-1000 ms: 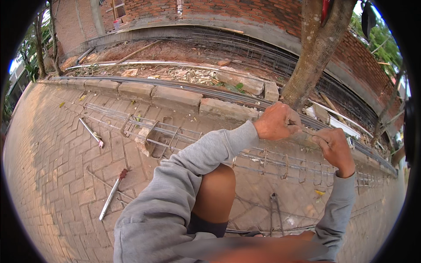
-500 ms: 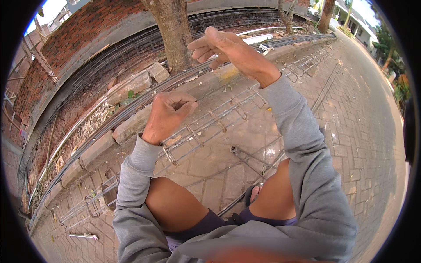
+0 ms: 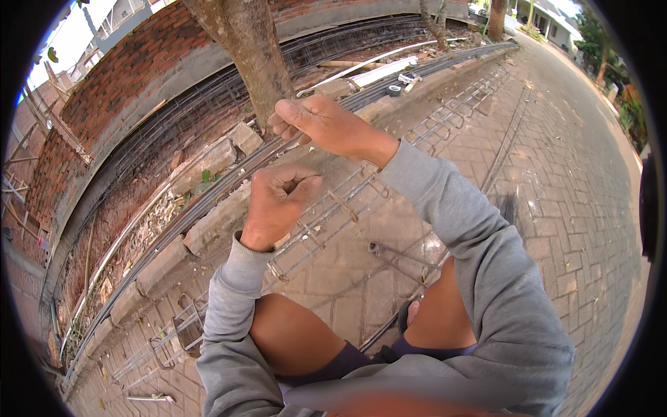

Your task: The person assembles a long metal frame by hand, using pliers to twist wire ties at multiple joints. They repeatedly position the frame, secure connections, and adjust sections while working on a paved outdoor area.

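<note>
Far below the left hand, to its left, lies a slim white stick [image 3: 149, 398]; up beyond that hand stands a rough orange brick wall [image 3: 104, 90]. Nearer runs a chunky grey kerb [image 3: 215, 224]. The left hand [image 3: 278, 208] is curled, thumb bent toward the fingers; I cannot tell whether it pinches anything. Beneath both hands, slanting up rightward, lies a metal cage [image 3: 344, 206]: straight rods with bent loops already spaced along them. Which joints are fastened, and how many remain, is too small to tell. The right hand [image 3: 330, 126], higher, has fingers folded under its thumb, contents hidden. Below it, a hinged metal tool [image 3: 375, 247] rests on dull brick paving [image 3: 570, 229].
</note>
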`<state>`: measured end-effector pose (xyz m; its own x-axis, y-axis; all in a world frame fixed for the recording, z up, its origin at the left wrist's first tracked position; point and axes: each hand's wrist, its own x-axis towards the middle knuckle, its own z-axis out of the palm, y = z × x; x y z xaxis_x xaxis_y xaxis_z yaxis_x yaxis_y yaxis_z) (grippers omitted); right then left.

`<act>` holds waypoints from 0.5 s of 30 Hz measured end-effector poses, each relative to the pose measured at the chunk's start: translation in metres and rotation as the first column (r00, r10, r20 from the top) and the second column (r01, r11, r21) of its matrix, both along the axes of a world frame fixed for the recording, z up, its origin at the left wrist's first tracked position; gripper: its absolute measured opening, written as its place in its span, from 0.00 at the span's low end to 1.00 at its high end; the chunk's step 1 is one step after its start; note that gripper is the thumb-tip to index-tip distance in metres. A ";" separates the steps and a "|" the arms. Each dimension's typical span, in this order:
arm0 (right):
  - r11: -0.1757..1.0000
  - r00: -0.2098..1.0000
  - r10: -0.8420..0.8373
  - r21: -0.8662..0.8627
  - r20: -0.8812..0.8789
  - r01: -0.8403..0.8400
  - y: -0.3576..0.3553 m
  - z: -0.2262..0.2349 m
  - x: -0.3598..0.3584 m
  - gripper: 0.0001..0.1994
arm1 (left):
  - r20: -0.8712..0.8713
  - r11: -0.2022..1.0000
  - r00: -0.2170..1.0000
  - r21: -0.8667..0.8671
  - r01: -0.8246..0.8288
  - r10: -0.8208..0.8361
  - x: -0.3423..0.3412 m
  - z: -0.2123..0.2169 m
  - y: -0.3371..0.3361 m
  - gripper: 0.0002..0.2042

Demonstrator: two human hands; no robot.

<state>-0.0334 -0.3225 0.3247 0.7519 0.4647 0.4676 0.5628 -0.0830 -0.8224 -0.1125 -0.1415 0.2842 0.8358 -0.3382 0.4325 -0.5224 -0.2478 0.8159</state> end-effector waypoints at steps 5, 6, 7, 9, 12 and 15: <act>1.000 0.999 0.007 0.012 0.038 -0.007 -0.046 0.022 0.012 0.21 | -0.212 0.985 0.976 -0.153 -0.075 0.041 0.005 0.003 0.012 0.07; 0.998 0.999 0.036 -0.044 0.021 -0.035 -0.053 0.024 0.012 0.18 | -0.288 0.971 0.956 -0.209 -0.114 0.051 0.006 0.004 0.014 0.07; 0.992 1.000 0.001 -0.126 -0.024 -0.004 -0.056 0.026 0.012 0.16 | -0.313 0.949 0.948 -0.280 -0.144 0.051 0.006 0.005 0.014 0.06; 0.991 0.995 0.101 -0.082 -0.018 -0.103 -0.053 0.023 0.008 0.13 | -0.353 0.891 0.935 -0.419 -0.175 0.018 0.007 0.006 0.015 0.06; 0.990 0.997 0.071 -0.121 0.038 -0.066 -0.036 0.012 0.001 0.13 | -0.385 0.863 0.923 -0.463 -0.205 0.012 0.009 0.007 0.014 0.06; 0.997 0.997 0.068 0.035 -0.038 -0.067 -0.019 0.004 -0.003 0.14 | -0.375 0.872 0.927 -0.449 -0.192 0.011 0.011 0.006 0.014 0.05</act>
